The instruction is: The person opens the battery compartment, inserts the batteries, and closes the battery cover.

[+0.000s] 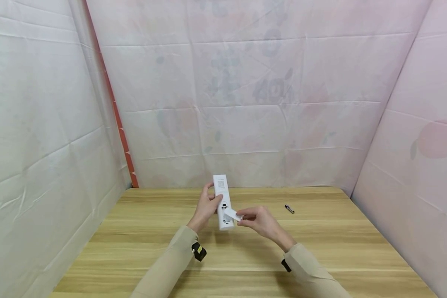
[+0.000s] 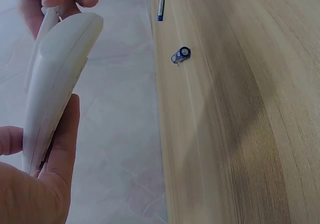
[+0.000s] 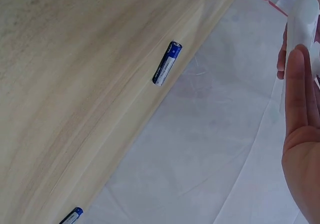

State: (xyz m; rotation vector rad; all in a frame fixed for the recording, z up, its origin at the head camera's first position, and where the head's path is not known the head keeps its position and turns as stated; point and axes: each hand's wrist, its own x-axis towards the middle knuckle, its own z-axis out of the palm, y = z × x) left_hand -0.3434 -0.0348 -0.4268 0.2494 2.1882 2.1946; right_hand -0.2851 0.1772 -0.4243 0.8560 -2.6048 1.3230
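My left hand grips a white remote control along its side, thumb over its back. A QR code is printed toward its far end, and the battery compartment lies uncovered toward the near end. Between thumb and fingers my right hand pinches a white battery cover, slanted across the compartment and partly hiding it. The left wrist view shows the remote side-on, raised above the table. Two blue-and-white batteries, one nearer and one at the lower edge, lie on the table in the right wrist view.
A wood-grain table spans the area under both arms. In the head view one battery shows to the right of my right hand. Pale cloth walls stand behind and at both sides, with a red strip at the left corner.
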